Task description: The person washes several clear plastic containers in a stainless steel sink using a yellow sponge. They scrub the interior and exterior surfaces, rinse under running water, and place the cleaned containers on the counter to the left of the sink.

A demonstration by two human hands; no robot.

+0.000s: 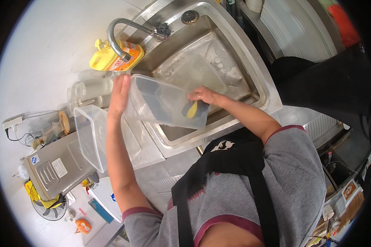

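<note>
A clear rectangular plastic container (pixel 160 102) is held tilted over the stainless steel sink (pixel 241 77). My left hand (pixel 121 92) grips its left end, fingers straight along the rim. At the opposite end, my wet right hand (pixel 204 95) is closed at the edge. A yellow and dark item (pixel 192 109) shows at that end, just below my right hand; its kind and whether I hold it are unclear. On the sink bottom lies a translucent rectangular plastic piece (pixel 201 71), perhaps a lid.
A curved metal faucet (pixel 114 27) arches beside a yellow jug (pixel 117 57). Dark steel wool (pixel 164 29) lies on the sink ledge. Another clear container (pixel 89 136) stands left of my forearm, near glass jars (pixel 92 88) and a steel appliance (pixel 58 166). Stacked white plates (pixel 296 27) stand at upper right.
</note>
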